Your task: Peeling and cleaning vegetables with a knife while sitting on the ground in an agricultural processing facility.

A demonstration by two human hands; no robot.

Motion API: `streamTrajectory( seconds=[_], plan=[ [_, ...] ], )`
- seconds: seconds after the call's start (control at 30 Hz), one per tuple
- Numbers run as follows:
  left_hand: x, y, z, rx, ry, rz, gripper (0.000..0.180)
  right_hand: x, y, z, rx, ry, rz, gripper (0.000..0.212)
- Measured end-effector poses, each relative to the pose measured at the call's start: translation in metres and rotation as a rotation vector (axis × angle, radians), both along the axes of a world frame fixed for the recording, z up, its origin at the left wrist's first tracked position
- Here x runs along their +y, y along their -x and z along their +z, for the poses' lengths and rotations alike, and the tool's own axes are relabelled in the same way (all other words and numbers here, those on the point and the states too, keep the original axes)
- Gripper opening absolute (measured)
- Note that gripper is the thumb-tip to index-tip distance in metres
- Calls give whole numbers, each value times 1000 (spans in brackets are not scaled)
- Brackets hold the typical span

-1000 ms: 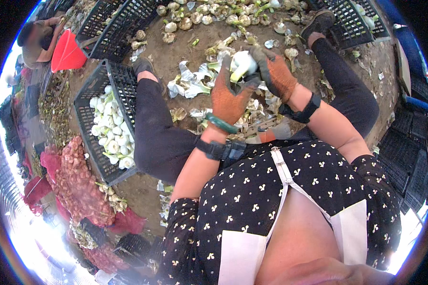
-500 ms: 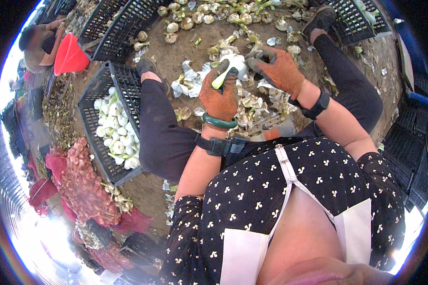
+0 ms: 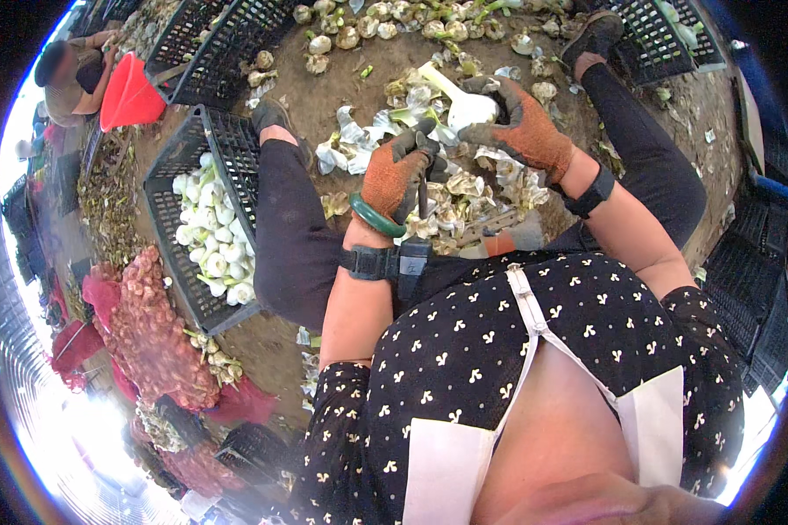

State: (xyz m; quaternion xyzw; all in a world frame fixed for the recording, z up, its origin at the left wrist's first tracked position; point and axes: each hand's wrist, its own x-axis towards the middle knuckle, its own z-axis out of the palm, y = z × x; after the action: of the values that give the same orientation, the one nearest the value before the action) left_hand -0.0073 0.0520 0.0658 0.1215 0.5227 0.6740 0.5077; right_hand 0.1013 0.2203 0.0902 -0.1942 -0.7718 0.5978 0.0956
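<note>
A white garlic bulb (image 3: 474, 110) with a pale stem pointing up and left lies in my right hand (image 3: 527, 131), whose gloved fingers wrap round its right side. To the left and a little lower, my left hand (image 3: 396, 175) is closed, its dark fingertips pressed together. A narrow dark piece sticks down beside those fingers; what it is I cannot make out. Both hands wear orange and dark gloves. Peeled papery skins (image 3: 355, 140) lie on the ground just past my left hand, and more loose husks (image 3: 473, 197) are heaped below the bulb.
By my left leg stands a black crate (image 3: 203, 122) holding peeled white garlic (image 3: 210, 232). Unpeeled bulbs (image 3: 385, 26) lie in rows ahead. A full red mesh sack (image 3: 153, 332) sits at left. Another black crate (image 3: 643, 39) is at far right. A person (image 3: 70, 83) sits near a red bucket (image 3: 131, 94).
The bulb, earlier between both hands with its stem at my left hand, is now in my right hand, stem turned upward. My left hand has drawn down and away from it.
</note>
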Motion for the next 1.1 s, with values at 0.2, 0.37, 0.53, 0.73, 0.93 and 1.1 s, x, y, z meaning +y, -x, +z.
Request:
streamTrajectory(
  seconds=[0.2,0.37,0.53,0.73,0.93,1.1],
  plan=[
    [-2,1,26,150,71,-150,27,6,-7,-9,133,-446,157,54],
    [2,-6,26,101,204,-153,18,6,-3,9,195,-581,376,58],
    [-2,-3,15,125,187,-214,17,9,-4,11,147,-582,430,61],
    [-3,-4,10,63,147,-184,17,8,-5,7,112,-551,456,56],
    [-11,2,-17,275,104,-87,27,8,-7,-5,77,-107,281,67],
    [-8,-4,-3,80,110,-89,33,15,0,-20,3,-513,349,72]
  ],
)
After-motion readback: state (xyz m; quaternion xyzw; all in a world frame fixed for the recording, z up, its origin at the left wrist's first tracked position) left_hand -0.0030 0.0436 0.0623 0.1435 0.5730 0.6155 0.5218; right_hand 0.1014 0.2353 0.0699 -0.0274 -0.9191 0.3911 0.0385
